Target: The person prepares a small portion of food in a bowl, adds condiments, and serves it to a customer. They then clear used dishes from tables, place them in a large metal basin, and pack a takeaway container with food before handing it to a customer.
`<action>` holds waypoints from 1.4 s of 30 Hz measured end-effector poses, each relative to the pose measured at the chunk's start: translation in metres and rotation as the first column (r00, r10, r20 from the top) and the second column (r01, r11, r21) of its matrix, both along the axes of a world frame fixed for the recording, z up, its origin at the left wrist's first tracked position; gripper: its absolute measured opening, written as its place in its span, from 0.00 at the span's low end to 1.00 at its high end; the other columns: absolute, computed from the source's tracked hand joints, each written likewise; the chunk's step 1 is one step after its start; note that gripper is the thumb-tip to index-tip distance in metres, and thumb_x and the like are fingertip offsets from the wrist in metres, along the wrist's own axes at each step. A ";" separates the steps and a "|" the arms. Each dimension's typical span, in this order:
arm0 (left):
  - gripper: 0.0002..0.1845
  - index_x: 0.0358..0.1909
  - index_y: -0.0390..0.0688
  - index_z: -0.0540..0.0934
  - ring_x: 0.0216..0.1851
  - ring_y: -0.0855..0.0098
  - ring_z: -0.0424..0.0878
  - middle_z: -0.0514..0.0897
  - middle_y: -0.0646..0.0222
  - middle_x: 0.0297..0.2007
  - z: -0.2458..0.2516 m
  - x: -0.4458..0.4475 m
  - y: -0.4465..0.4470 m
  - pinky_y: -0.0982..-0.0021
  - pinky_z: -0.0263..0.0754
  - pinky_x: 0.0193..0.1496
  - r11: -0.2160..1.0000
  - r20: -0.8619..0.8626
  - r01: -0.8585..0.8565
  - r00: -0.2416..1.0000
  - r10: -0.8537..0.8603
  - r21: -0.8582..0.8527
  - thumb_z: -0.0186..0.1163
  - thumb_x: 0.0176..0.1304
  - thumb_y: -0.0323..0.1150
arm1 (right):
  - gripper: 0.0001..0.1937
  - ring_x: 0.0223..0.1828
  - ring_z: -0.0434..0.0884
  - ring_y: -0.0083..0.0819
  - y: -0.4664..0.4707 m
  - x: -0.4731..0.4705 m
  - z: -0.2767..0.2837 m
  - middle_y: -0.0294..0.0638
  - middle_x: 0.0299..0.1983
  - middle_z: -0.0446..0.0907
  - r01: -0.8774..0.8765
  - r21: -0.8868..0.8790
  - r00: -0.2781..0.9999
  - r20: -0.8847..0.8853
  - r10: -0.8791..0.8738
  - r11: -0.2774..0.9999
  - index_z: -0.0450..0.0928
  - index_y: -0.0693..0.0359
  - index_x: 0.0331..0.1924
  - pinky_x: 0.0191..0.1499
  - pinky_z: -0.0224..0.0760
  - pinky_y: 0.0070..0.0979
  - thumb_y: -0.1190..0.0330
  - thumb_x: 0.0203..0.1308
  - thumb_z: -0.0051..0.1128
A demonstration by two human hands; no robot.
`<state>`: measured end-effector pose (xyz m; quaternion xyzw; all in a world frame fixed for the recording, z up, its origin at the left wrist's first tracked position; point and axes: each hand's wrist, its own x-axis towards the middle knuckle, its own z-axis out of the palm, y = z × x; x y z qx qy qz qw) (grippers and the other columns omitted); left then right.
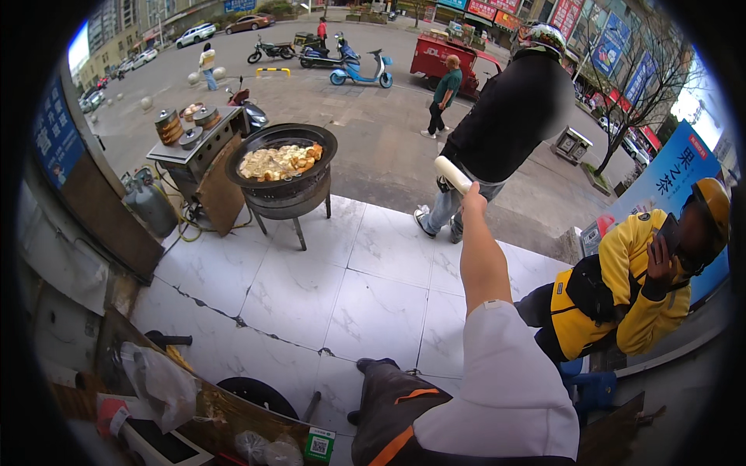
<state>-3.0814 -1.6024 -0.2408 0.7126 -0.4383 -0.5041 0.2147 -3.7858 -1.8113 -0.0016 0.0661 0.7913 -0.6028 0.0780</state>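
My right hand (474, 199) is stretched out ahead of me at the end of a bare forearm and a white sleeve. Its fingers close around one end of a cream-white cylindrical object (451, 173), whose exact kind I cannot tell. The cylinder tilts away up and to the left. Behind it in the picture stands a person in a black jacket (495, 110) and a patterned helmet, back turned; whether it touches them is unclear. My left hand is out of view. Below, my dark trousers (396, 402) with orange stripes show above the white tiled floor (303, 291).
A wide wok (233, 169) of frying food stands on a legged stove, beside a steel cart (198, 140) with steamers and a gas cylinder (151, 201). At right, a person in yellow (583, 303) holds a phone. A counter (239, 416) with plastic bags lies lower left.
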 end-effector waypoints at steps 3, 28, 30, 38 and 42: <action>0.14 0.41 0.41 0.80 0.26 0.66 0.79 0.79 0.65 0.27 0.017 -0.045 -0.068 0.64 0.75 0.28 0.993 0.006 0.057 0.998 -0.057 -0.104 0.56 0.71 0.43 | 0.40 0.60 0.78 0.51 -0.028 -0.045 -0.003 0.61 0.55 0.80 0.014 0.022 1.000 -0.022 -0.014 1.000 0.80 0.75 0.52 0.63 0.67 0.39 0.38 0.64 0.46; 0.14 0.38 0.42 0.82 0.27 0.63 0.79 0.80 0.64 0.27 0.061 -0.207 -0.206 0.60 0.74 0.29 0.972 0.120 0.168 0.982 -0.149 -0.163 0.57 0.69 0.42 | 0.37 0.58 0.80 0.48 -0.105 -0.236 0.042 0.56 0.55 0.81 0.213 -0.027 0.976 0.047 -0.212 0.977 0.82 0.71 0.52 0.61 0.70 0.39 0.40 0.62 0.47; 0.13 0.37 0.42 0.82 0.27 0.63 0.79 0.80 0.64 0.27 0.061 -0.204 -0.199 0.59 0.74 0.29 0.973 0.119 0.159 0.983 -0.140 -0.165 0.57 0.69 0.42 | 0.37 0.57 0.81 0.48 -0.094 -0.230 0.040 0.55 0.55 0.82 0.255 0.052 0.966 0.024 -0.257 0.965 0.82 0.71 0.52 0.60 0.71 0.40 0.40 0.62 0.46; 0.13 0.37 0.42 0.82 0.27 0.62 0.79 0.80 0.64 0.27 0.054 -0.190 -0.157 0.58 0.74 0.29 0.981 0.106 0.101 0.991 -0.084 -0.169 0.57 0.69 0.42 | 0.40 0.57 0.80 0.48 -0.050 -0.219 0.020 0.56 0.56 0.80 0.281 0.229 0.959 -0.043 -0.279 0.932 0.79 0.74 0.54 0.61 0.70 0.39 0.39 0.63 0.40; 0.13 0.36 0.42 0.82 0.27 0.61 0.79 0.80 0.63 0.27 0.045 -0.176 -0.112 0.57 0.74 0.29 0.986 0.090 0.059 0.995 -0.045 -0.154 0.57 0.69 0.42 | 0.40 0.45 0.86 0.42 -0.023 -0.223 0.011 0.55 0.49 0.83 0.299 0.276 0.954 -0.106 -0.280 0.914 0.79 0.77 0.53 0.51 0.77 0.33 0.40 0.63 0.43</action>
